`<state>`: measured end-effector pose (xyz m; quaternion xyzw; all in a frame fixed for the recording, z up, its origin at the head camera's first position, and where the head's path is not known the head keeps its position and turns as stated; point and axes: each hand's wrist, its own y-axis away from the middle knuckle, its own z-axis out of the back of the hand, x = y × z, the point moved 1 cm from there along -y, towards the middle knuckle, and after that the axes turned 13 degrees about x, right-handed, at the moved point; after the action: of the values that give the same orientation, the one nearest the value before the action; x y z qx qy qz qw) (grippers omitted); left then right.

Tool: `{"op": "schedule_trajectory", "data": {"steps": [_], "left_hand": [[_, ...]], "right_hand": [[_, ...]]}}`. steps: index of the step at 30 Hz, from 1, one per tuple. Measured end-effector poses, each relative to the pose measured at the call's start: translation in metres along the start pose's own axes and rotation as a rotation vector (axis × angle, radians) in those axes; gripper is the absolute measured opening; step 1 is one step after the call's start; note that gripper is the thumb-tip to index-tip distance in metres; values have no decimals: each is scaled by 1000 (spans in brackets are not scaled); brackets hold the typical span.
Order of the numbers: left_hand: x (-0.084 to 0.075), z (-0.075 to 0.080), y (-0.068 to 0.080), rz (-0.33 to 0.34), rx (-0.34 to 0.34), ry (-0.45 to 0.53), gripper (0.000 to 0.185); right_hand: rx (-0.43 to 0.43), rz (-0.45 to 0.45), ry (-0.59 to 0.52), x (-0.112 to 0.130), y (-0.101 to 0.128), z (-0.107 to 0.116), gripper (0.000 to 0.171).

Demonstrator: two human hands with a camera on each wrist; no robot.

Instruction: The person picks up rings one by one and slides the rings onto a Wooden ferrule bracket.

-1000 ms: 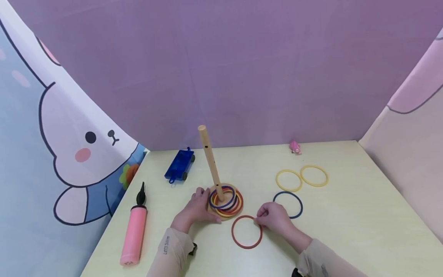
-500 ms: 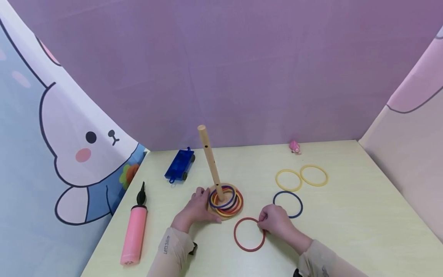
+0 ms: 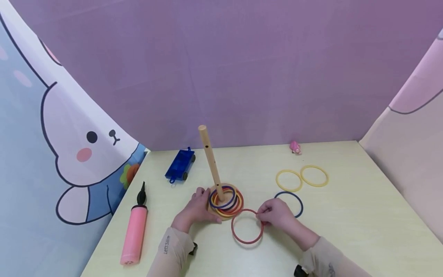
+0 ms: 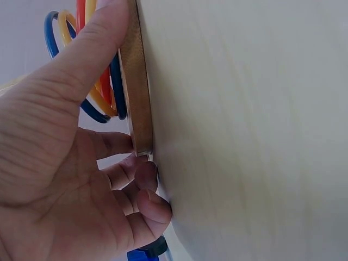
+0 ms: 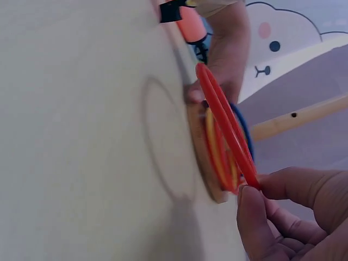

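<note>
My right hand (image 3: 277,214) pinches a red ring (image 3: 247,243) at its right side. In the right wrist view the red ring (image 5: 225,119) is off the table, its shadow falling on the tabletop. My left hand (image 3: 198,209) grips the round wooden base (image 4: 136,92) of a peg stand, thumb on the near side and fingers behind. The wooden peg (image 3: 210,159) rises from that base, leaning left in the head view. Several blue, red and yellow rings (image 3: 238,207) lie stacked around the foot of the peg.
A blue ring (image 3: 302,206) lies behind my right hand, with two yellow rings (image 3: 288,170) (image 3: 315,166) beyond it. A pink pump (image 3: 134,235) lies at the left. A blue toy cart (image 3: 180,165) and a small pink toy (image 3: 295,147) are at the back.
The red ring first slid slightly right and toward me, then rose off the table in my right hand, moving away and a little left. My left hand stayed on the base.
</note>
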<state>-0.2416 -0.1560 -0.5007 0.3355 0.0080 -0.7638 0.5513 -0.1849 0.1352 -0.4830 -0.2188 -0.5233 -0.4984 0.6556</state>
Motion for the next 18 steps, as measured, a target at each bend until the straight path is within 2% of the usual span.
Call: {"op": "schedule_trajectory", "data": {"steps": [7, 18], "left_hand": [[0, 0, 0, 1, 1, -8, 122], [-1, 1, 2, -4, 0, -7, 122]], "right_hand": [[32, 48, -167, 33, 0, 12, 10], [68, 182, -281, 97, -3, 26, 16]]}}
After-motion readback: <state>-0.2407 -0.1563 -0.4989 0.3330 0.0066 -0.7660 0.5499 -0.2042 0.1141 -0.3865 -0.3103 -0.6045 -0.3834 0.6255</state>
